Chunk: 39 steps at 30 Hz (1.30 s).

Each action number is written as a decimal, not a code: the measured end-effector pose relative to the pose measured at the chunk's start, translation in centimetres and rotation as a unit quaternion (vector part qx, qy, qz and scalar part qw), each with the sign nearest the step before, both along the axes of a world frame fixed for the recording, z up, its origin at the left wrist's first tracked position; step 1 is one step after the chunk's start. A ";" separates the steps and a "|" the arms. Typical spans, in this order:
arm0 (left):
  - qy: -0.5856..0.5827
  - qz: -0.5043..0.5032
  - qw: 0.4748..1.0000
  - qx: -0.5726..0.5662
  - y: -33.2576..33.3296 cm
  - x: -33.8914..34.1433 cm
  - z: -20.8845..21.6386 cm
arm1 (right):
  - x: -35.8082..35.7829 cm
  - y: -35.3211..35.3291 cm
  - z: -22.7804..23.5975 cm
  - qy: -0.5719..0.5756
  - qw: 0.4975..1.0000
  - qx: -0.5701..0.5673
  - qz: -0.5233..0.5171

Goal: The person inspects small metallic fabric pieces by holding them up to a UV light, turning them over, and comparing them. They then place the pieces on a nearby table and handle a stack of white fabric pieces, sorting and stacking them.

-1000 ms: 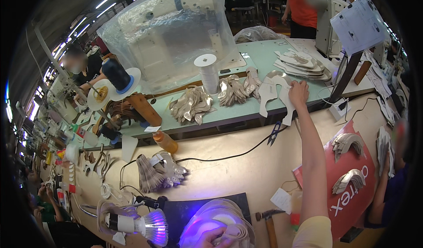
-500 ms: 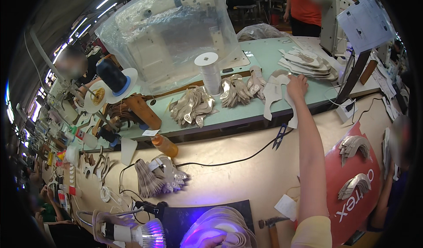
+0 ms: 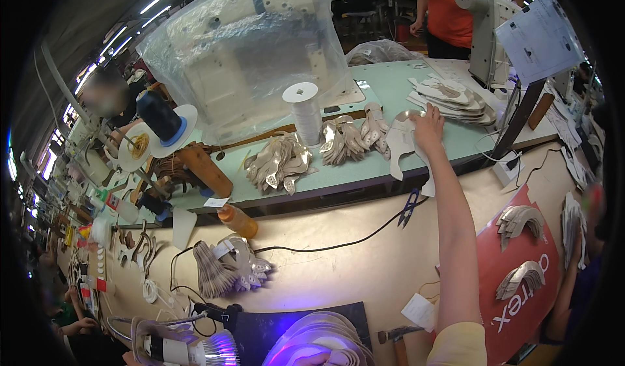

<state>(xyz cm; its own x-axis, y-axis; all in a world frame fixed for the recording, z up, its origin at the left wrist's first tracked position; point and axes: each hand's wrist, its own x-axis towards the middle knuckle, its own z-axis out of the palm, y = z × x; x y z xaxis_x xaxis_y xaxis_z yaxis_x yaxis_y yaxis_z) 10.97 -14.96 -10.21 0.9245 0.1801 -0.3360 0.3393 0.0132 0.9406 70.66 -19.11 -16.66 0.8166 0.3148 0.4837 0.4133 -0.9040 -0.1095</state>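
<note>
My right hand (image 3: 428, 128) reaches far across to the green tabletop, its fingers bent over the edge of a pale, forked shoe-upper piece (image 3: 400, 146). That piece lies flat, one leg hanging over the table's front edge and the other partly behind my wrist. Down at the lower edge, my left hand (image 3: 314, 358) shows only in part, its fingers closed at a fanned stack of curved shoe pieces (image 3: 325, 330) under purple light. The stack sits on a black board (image 3: 254, 327). Right of my right hand lies a pile of white shoe pieces (image 3: 450, 99).
Bundles of beige pieces (image 3: 280, 161) and a white thread spool (image 3: 303, 115) stand along the green table. Nearer are an orange bottle (image 3: 237, 221), thread snips (image 3: 409, 208), a hammer (image 3: 398, 340), a lamp (image 3: 195, 350) and a red sheet (image 3: 517, 288). A plastic-covered machine (image 3: 247, 54) stands behind.
My right hand has shifted slightly left over the forked piece, its fingers more bent. The whole view has moved a little. My left hand stays at the stack.
</note>
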 end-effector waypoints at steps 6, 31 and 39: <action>-0.084 -0.012 0.995 -0.053 0.2 1.1 1.1 | -0.2 0.1 0.1 0.012 0.999 0.002 0.046; -0.024 0.010 0.999 -0.046 -0.1 1.0 3.2 | -4.7 -2.0 2.9 0.005 0.992 0.094 0.087; -0.102 0.013 0.986 -0.132 -2.6 -1.5 2.8 | -30.8 -11.4 11.0 0.411 0.788 0.201 0.411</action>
<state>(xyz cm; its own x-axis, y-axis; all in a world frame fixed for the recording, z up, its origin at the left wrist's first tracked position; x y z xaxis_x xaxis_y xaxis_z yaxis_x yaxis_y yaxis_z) 9.50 -17.60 -7.41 0.9738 0.1352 -0.1826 0.1406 0.2724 0.9518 39.87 -30.55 -5.66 0.5054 0.8579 0.0928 0.4819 -0.1915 -0.8551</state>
